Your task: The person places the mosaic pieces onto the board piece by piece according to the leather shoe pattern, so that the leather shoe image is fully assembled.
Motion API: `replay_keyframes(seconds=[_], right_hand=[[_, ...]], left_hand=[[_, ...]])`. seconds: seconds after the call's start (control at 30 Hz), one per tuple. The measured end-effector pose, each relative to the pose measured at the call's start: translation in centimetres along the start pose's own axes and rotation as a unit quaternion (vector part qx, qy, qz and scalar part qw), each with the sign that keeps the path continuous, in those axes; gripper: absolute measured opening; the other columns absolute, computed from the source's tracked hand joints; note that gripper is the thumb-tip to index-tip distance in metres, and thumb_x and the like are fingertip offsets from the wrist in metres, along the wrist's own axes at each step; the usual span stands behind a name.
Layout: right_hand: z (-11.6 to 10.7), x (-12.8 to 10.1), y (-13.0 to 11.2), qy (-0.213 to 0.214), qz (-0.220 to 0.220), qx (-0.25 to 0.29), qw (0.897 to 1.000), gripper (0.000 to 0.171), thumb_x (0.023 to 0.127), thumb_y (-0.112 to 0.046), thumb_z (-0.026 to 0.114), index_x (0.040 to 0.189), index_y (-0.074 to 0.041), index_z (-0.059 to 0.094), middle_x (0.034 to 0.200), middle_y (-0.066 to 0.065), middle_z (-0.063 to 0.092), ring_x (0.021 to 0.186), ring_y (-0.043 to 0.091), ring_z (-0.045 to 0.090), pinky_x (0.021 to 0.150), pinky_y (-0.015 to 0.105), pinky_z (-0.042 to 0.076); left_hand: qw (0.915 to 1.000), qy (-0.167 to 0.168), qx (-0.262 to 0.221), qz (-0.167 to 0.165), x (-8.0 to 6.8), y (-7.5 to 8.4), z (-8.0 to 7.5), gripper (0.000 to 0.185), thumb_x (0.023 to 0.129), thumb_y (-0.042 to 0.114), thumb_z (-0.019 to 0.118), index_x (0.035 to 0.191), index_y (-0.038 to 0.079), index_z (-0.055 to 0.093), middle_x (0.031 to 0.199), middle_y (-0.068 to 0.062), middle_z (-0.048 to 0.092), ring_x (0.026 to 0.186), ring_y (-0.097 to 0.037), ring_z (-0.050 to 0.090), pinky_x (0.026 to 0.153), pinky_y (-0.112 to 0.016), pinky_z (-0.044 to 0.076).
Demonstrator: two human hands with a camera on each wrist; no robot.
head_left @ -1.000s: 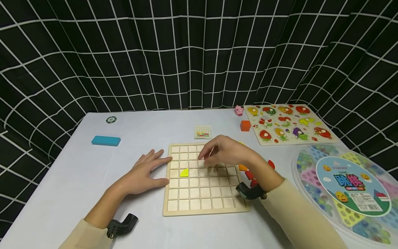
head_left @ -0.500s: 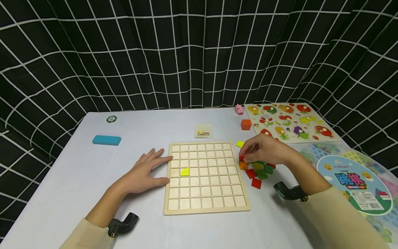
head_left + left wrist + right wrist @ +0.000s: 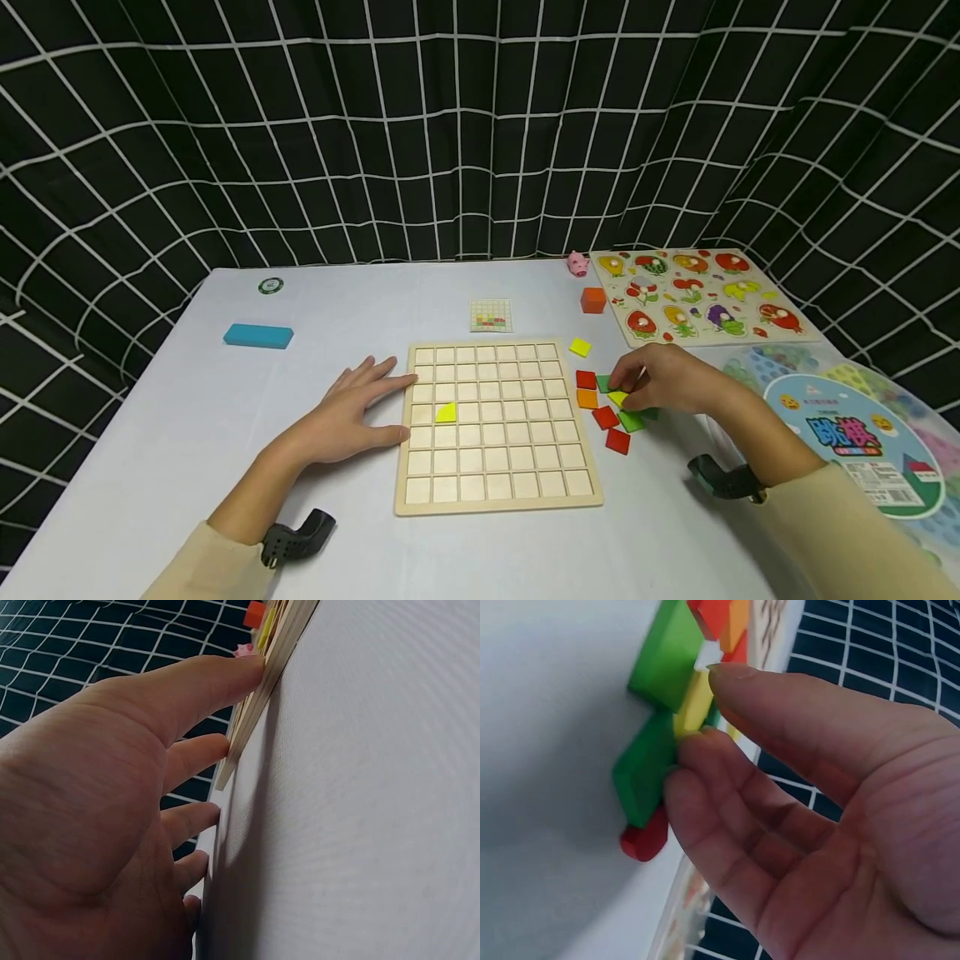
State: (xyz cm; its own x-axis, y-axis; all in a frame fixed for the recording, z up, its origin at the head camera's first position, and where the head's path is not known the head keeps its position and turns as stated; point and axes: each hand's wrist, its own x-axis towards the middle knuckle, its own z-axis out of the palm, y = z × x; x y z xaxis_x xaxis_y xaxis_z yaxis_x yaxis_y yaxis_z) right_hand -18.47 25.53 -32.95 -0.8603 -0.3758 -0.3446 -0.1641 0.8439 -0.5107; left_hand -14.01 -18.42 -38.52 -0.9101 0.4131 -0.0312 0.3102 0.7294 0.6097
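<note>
Your left hand [image 3: 352, 417] lies flat on the table [image 3: 187, 433], fingers straight and slightly spread, with the thumb and fingertips touching the left edge of the wooden grid board [image 3: 495, 500]. One yellow piece [image 3: 446, 413] sits in a square on the left side of that board.

Your right hand [image 3: 667, 383] is over the loose pile of coloured tiles [image 3: 611, 412] just right of the board. Thumb and fingers are curled and closing on a yellow tile [image 3: 694, 701]; the wrist view shows them touching its edges from both sides, with green tiles [image 3: 660, 664] packed against it and a red one [image 3: 643, 838] near the fingers. A separate yellow tile [image 3: 579, 347] lies just beyond the pile.

Farther off you have a small pattern card [image 3: 491, 316], an orange cube [image 3: 592, 300], a pink pig [image 3: 577, 263] and a fruit puzzle [image 3: 701, 296] at the far right. A blue block [image 3: 258, 336] and a round token [image 3: 270, 286] lie at the far left. A round marble game box [image 3: 862, 433] sits at the near right.
</note>
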Motion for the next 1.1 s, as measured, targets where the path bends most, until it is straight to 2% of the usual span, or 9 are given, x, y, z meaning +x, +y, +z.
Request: replay_keyframes(seconds=[0.23,0.57,0.8,1.0,1.1], right_hand=[[0.6,0.2,-0.2,0.014,0.005,-0.02,1.0,0.015,0.084,-0.007,0.083,0.096,-0.011,0.077,0.091,0.001,0.071,0.086,0.019,0.059,0.073,0.029,0.056],[1.0,0.2,-0.1,0.036,-0.017,-0.048,0.998,0.017,0.082,-0.008,0.086,0.097,-0.01,0.078,0.091,0.001,0.07,0.084,0.018,0.058,0.073,0.029,0.056],[1.1,0.3,-0.4,0.035,-0.03,-0.07,0.997,0.016,0.082,-0.006,0.085,0.09,-0.014,0.075,0.089,0.0,0.067,0.085,0.018,0.057,0.074,0.027,0.054],[0.8,0.4,-0.5,0.019,-0.026,-0.045,0.998,0.016,0.083,-0.008,0.085,0.089,-0.014,0.071,0.089,0.0,0.066,0.087,0.019,0.057,0.074,0.028,0.055],[0.4,0.4,-0.3,0.009,-0.021,-0.022,0.999,0.013,0.087,-0.01,0.082,0.095,-0.014,0.073,0.089,0.001,0.065,0.087,0.019,0.056,0.07,0.028,0.054]], left_hand=[[1.0,0.0,-0.002,-0.004,0.0,0.0,0.0,0.07,0.087,0.042,0.078,0.149,0.02,0.057,0.168,-0.019,0.032,0.159,-0.046,0.014,0.127,-0.066,0.006],[1.0,0.002,0.001,-0.004,0.0,0.0,0.0,0.069,0.087,0.042,0.078,0.15,0.021,0.057,0.168,-0.018,0.032,0.159,-0.046,0.014,0.127,-0.066,0.006],[1.0,0.003,0.002,-0.004,-0.1,-0.1,0.0,0.07,0.087,0.043,0.078,0.15,0.021,0.056,0.168,-0.018,0.032,0.159,-0.045,0.014,0.127,-0.066,0.006],[1.0,0.0,0.002,-0.005,0.0,-0.1,0.0,0.069,0.088,0.042,0.078,0.15,0.022,0.056,0.168,-0.017,0.032,0.159,-0.045,0.014,0.127,-0.066,0.006],[1.0,-0.004,0.001,-0.009,0.1,0.0,0.0,0.07,0.088,0.042,0.078,0.15,0.021,0.056,0.168,-0.017,0.032,0.159,-0.045,0.013,0.127,-0.066,0.006]])
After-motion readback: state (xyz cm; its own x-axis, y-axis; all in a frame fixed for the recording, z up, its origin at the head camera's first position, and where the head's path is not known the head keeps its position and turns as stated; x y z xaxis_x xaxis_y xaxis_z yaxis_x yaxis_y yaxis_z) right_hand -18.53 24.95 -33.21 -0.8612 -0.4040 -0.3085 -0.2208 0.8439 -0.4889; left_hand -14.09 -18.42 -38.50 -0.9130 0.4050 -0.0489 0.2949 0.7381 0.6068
